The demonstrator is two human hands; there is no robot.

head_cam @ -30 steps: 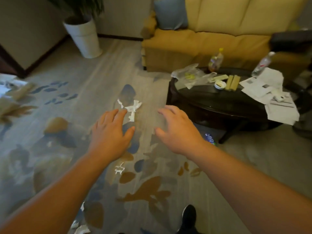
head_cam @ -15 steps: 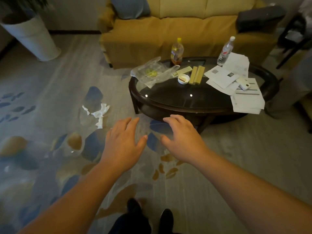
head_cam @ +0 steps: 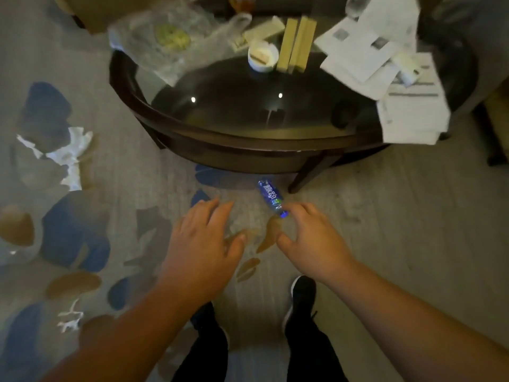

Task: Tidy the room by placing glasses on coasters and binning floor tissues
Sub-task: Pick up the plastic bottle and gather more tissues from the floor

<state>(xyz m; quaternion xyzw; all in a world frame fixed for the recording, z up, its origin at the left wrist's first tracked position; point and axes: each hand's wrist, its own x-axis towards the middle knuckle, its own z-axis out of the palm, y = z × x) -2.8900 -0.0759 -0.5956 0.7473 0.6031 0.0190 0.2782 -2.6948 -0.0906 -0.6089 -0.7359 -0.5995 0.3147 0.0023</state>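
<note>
— What does the room look like from the head camera?

— A grey carpet (head_cam: 385,216) patterned with blue and brown leaf shapes. At the top stands a dark oval glass-topped surface (head_cam: 248,133); it carries a clear plastic bag (head_cam: 170,42), a round white dish (head_cam: 263,57), pale yellow strips (head_cam: 296,42) and white papers (head_cam: 385,59) overhanging its right edge.

— And the tissues?

— A crumpled white tissue (head_cam: 66,155) lies on the carpet left of the surface, well apart from both hands; a smaller white tissue scrap (head_cam: 68,318) lies at lower left, near the left forearm.

— The hands?

— The left hand (head_cam: 203,244) is palm down over the carpet, its grip wide, fingers straight and spread, holding nothing; the right hand (head_cam: 311,241) is beside it, grip also wide, fingers loosely bent, empty. Its fingertips are just beside a small blue-labelled plastic bottle (head_cam: 271,198) lying on the carpet near the surface's front leg; whether they touch it I cannot tell. A black shoe (head_cam: 301,296) shows below.
</note>
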